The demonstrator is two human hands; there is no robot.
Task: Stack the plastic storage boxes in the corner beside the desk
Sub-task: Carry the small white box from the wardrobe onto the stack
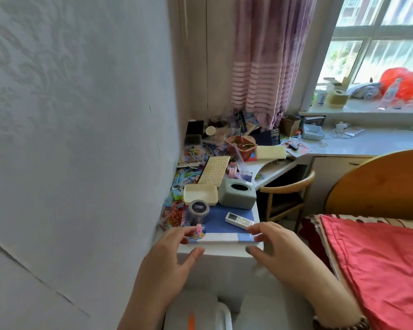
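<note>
A white plastic storage box point(196, 306) with an orange clasp point(191, 321) lies at the bottom of the view, below the near end of the white desk point(224, 265); only its top shows. My left hand point(169, 263) and my right hand point(279, 253) are raised above the box, in front of the desk's end. Both have spread fingers and hold nothing. The left fingertips reach the desk's near left corner beside a small pink figure point(199, 228). The right fingertips are at its near right corner, by the blue mat point(224, 220).
On the desk are a white remote point(239, 220), a round Casio case point(198, 210), a cream tub point(200, 194), a grey-green tissue box point(236, 196) and much clutter. The wall point(69, 163) is on the left. A wooden chair point(286, 194) and a bed with a red cover point(379, 258) stand on the right.
</note>
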